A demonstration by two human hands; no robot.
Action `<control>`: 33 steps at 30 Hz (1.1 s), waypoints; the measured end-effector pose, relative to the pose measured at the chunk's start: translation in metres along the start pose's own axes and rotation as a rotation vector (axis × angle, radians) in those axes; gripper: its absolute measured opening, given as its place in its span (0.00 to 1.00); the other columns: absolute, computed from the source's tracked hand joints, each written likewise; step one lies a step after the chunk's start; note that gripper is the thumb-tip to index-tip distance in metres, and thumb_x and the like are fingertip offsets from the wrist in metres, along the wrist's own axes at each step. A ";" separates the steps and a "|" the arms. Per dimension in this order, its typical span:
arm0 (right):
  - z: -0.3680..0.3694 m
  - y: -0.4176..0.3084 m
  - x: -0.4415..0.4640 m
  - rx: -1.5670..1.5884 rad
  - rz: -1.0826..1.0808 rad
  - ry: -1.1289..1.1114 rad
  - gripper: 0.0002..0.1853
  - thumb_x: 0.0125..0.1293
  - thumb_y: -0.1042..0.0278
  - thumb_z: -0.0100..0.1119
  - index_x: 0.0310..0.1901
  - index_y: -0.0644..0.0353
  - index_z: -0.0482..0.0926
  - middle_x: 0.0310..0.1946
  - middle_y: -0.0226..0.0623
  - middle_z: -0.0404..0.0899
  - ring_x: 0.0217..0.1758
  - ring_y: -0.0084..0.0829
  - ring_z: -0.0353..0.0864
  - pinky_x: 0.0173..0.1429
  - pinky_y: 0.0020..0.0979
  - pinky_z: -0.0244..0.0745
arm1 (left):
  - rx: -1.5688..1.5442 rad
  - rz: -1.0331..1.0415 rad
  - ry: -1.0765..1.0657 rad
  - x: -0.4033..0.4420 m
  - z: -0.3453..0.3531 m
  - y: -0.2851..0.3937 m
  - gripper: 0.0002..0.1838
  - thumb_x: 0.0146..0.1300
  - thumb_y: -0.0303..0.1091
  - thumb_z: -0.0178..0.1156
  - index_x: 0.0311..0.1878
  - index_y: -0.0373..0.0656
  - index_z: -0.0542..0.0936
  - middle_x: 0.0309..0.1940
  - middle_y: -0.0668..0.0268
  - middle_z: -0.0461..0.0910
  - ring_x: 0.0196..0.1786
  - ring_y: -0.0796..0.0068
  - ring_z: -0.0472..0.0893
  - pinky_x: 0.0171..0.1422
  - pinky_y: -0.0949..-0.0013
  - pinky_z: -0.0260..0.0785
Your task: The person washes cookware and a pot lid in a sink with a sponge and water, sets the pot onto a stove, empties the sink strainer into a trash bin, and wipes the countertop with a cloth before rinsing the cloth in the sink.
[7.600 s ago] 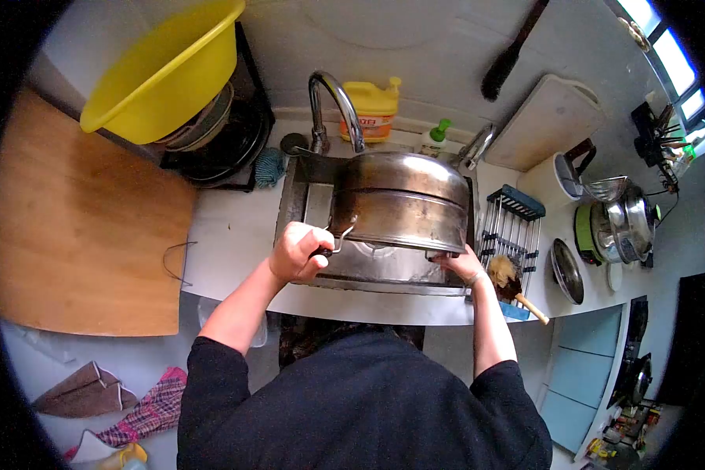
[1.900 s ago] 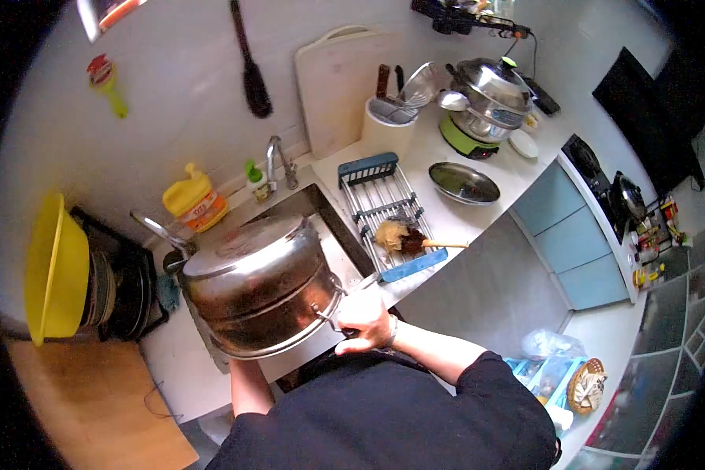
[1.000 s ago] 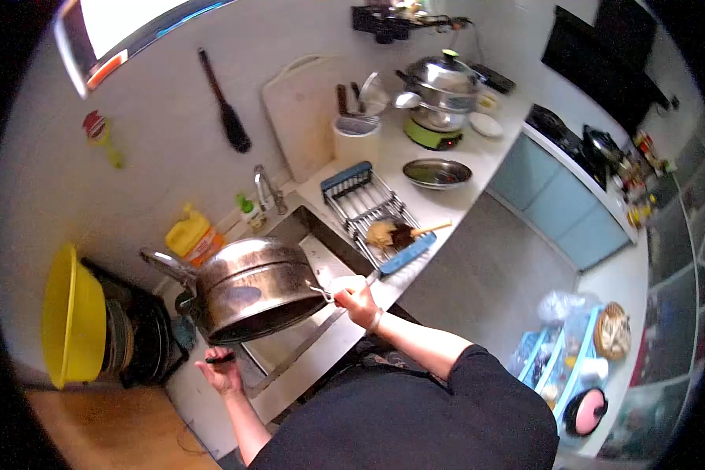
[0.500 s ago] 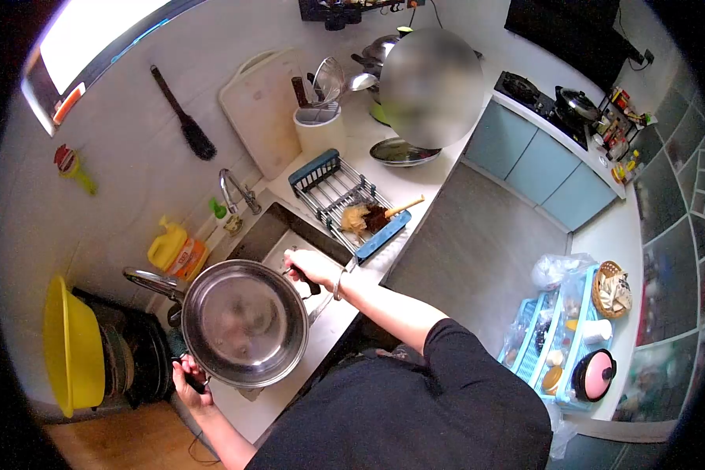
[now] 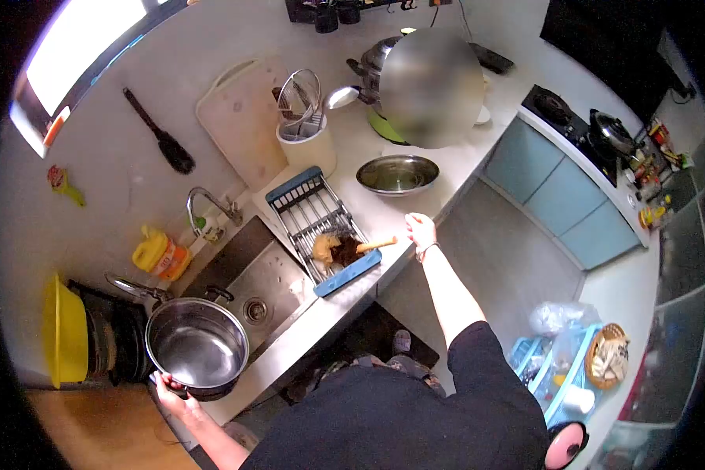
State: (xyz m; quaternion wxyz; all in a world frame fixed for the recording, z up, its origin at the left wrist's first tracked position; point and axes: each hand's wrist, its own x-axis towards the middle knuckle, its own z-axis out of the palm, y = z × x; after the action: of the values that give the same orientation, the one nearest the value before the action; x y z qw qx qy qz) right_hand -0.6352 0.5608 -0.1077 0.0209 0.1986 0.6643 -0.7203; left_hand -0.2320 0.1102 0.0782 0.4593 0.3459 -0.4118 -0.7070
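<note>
Contact between the right hand (image 5: pixel 421 229) and the large metal pot (image 5: pixel 197 345) has ended: a moment ago both hands had it by its handles, and now only the left hand (image 5: pixel 176 401) is on it. The pot has also turned, its mouth facing up where it was tipped downward over the sink (image 5: pixel 278 270). It is at the end of the sink near the curved faucet (image 5: pixel 133 288), close to the yellow basin (image 5: pixel 63 333). How far it rests on the surface beneath cannot be told.

The left hand's fingers are bent around the handle on the near side, though the pot's rim and the handle partly hide the grip. That hand alone now steadies the pot, so, as a judgement, any weight not borne from below would pull it toward one side. The far handle (image 5: pixel 219 294) is free, and the drain (image 5: pixel 254 310) shows beside the pot.

The right arm reaches away along the worktop (image 5: pixel 458 153). Its fingers are loosely curled and drawn together, with nothing visible between them. The hand is between the shallow metal dish (image 5: pixel 399 175) and the wooden-handled brush (image 5: pixel 345 251), which lies on the draining rack (image 5: pixel 305 211), apparently touching neither.
</note>
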 end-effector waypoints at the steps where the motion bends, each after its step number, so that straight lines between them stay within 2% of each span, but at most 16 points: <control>1: -0.002 0.010 0.020 -0.042 0.019 0.014 0.16 0.53 0.64 0.63 0.42 0.59 0.75 0.32 0.29 0.76 0.31 0.20 0.73 0.29 0.21 0.69 | -0.011 0.061 0.084 -0.007 0.009 -0.002 0.13 0.62 0.38 0.51 0.21 0.49 0.67 0.17 0.76 0.66 0.14 0.91 0.59 0.17 0.86 0.51; 2: -0.002 0.051 0.066 -0.204 -0.161 0.064 0.18 0.50 0.63 0.65 0.41 0.61 0.76 0.32 0.31 0.77 0.32 0.25 0.74 0.30 0.25 0.71 | -0.006 0.075 0.109 -0.012 0.011 -0.006 0.13 0.62 0.38 0.51 0.21 0.49 0.66 0.17 0.76 0.66 0.14 0.91 0.60 0.17 0.86 0.52; 3: 0.001 0.052 0.078 -0.198 -0.152 0.042 0.18 0.50 0.63 0.65 0.41 0.61 0.76 0.32 0.31 0.77 0.32 0.25 0.74 0.30 0.25 0.71 | 0.004 0.088 0.139 -0.017 0.012 -0.007 0.13 0.62 0.38 0.51 0.21 0.49 0.66 0.17 0.76 0.66 0.14 0.91 0.60 0.17 0.86 0.52; 5: 0.015 0.051 0.102 -0.611 -0.336 0.246 0.22 0.45 0.59 0.68 0.40 0.63 0.77 0.34 0.37 0.78 0.35 0.35 0.77 0.38 0.31 0.73 | -0.008 0.128 0.235 -0.048 0.040 -0.004 0.14 0.62 0.38 0.51 0.21 0.49 0.65 0.16 0.76 0.66 0.14 0.90 0.60 0.17 0.85 0.52; 6: 0.019 0.010 0.081 -0.710 -0.273 0.260 0.25 0.41 0.57 0.70 0.39 0.65 0.77 0.39 0.45 0.77 0.41 0.44 0.76 0.48 0.35 0.71 | -0.043 0.125 0.254 -0.052 0.041 -0.008 0.14 0.62 0.39 0.51 0.21 0.49 0.65 0.16 0.76 0.66 0.14 0.89 0.59 0.17 0.84 0.52; 7: 0.029 0.045 0.123 -0.649 -0.273 0.326 0.30 0.42 0.50 0.67 0.43 0.65 0.75 0.45 0.50 0.73 0.48 0.44 0.73 0.52 0.37 0.68 | -0.056 0.118 0.268 -0.058 0.045 -0.009 0.14 0.62 0.39 0.51 0.20 0.49 0.65 0.15 0.76 0.66 0.14 0.89 0.59 0.17 0.83 0.52; 9: 0.032 0.024 0.116 -0.870 -0.172 0.399 0.35 0.44 0.44 0.61 0.49 0.64 0.71 0.50 0.49 0.70 0.53 0.41 0.69 0.55 0.36 0.66 | -0.072 0.114 0.315 -0.071 0.053 -0.011 0.15 0.62 0.39 0.51 0.19 0.50 0.65 0.15 0.77 0.65 0.14 0.89 0.59 0.16 0.83 0.52; 11: 0.035 0.051 0.149 -1.036 -0.219 0.299 0.38 0.48 0.40 0.53 0.55 0.61 0.66 0.52 0.46 0.68 0.58 0.40 0.64 0.59 0.34 0.61 | -0.107 0.114 0.341 -0.077 0.055 -0.012 0.16 0.62 0.39 0.50 0.19 0.50 0.65 0.14 0.77 0.65 0.14 0.89 0.59 0.16 0.83 0.52; 13: 0.039 0.017 0.131 -1.264 -0.157 0.100 0.33 0.55 0.45 0.47 0.59 0.58 0.62 0.61 0.41 0.59 0.65 0.34 0.55 0.64 0.38 0.51 | -0.129 0.083 0.344 -0.087 0.066 -0.012 0.16 0.63 0.38 0.50 0.19 0.50 0.65 0.14 0.77 0.65 0.13 0.89 0.59 0.16 0.83 0.51; 16: 0.053 0.074 0.165 -1.285 -0.375 0.345 0.28 0.57 0.49 0.48 0.53 0.61 0.67 0.57 0.48 0.64 0.59 0.36 0.64 0.57 0.37 0.61 | -0.108 0.098 0.330 -0.088 0.059 -0.016 0.15 0.62 0.38 0.50 0.19 0.50 0.65 0.14 0.76 0.65 0.13 0.89 0.59 0.16 0.83 0.52; 19: 0.052 0.079 0.173 -1.169 -0.381 0.286 0.25 0.57 0.51 0.49 0.49 0.64 0.68 0.52 0.48 0.67 0.53 0.38 0.67 0.53 0.36 0.63 | -0.072 0.108 0.344 -0.088 0.056 -0.019 0.13 0.61 0.38 0.53 0.20 0.51 0.66 0.15 0.76 0.68 0.13 0.89 0.61 0.15 0.84 0.53; 25: 0.032 0.090 0.199 -0.753 -0.441 0.247 0.21 0.58 0.55 0.51 0.40 0.69 0.72 0.43 0.50 0.74 0.41 0.41 0.74 0.44 0.33 0.69 | 0.081 0.089 0.423 -0.090 0.088 -0.017 0.11 0.60 0.38 0.54 0.23 0.48 0.70 0.15 0.76 0.66 0.15 0.89 0.62 0.18 0.83 0.54; 27: 0.016 0.090 0.208 -0.645 -0.493 0.239 0.20 0.59 0.56 0.52 0.37 0.71 0.73 0.40 0.50 0.76 0.37 0.43 0.76 0.41 0.33 0.71 | 0.208 0.184 0.384 -0.079 0.081 -0.025 0.11 0.60 0.36 0.54 0.23 0.47 0.70 0.16 0.77 0.65 0.16 0.89 0.61 0.19 0.83 0.53; 31: -0.029 0.059 0.171 -0.685 -0.467 0.222 0.18 0.58 0.59 0.48 0.40 0.68 0.74 0.41 0.49 0.76 0.41 0.46 0.76 0.43 0.38 0.71 | 0.531 0.299 0.246 -0.062 0.082 -0.045 0.07 0.60 0.32 0.53 0.32 0.38 0.73 0.25 0.71 0.69 0.29 0.83 0.67 0.36 0.79 0.60; 32: -0.049 0.092 0.189 -0.533 -0.680 0.225 0.18 0.59 0.59 0.48 0.40 0.67 0.75 0.40 0.50 0.77 0.41 0.46 0.76 0.43 0.39 0.71 | 0.721 0.406 0.264 -0.058 0.085 -0.046 0.08 0.60 0.31 0.53 0.36 0.35 0.72 0.30 0.68 0.70 0.34 0.78 0.69 0.42 0.75 0.61; 33: -0.062 0.066 0.161 -0.747 -0.666 0.317 0.16 0.58 0.60 0.48 0.39 0.66 0.76 0.38 0.49 0.77 0.41 0.46 0.76 0.43 0.40 0.71 | 0.899 0.517 0.266 -0.056 0.091 -0.049 0.10 0.60 0.30 0.53 0.40 0.32 0.71 0.35 0.64 0.72 0.38 0.72 0.70 0.48 0.71 0.62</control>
State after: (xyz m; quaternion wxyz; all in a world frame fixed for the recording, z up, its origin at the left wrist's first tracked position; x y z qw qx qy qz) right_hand -0.7477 0.6502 -0.2230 -0.2405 0.0624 0.8980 -0.3632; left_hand -0.3096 0.1982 0.0788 0.4732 0.4823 -0.6840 -0.2748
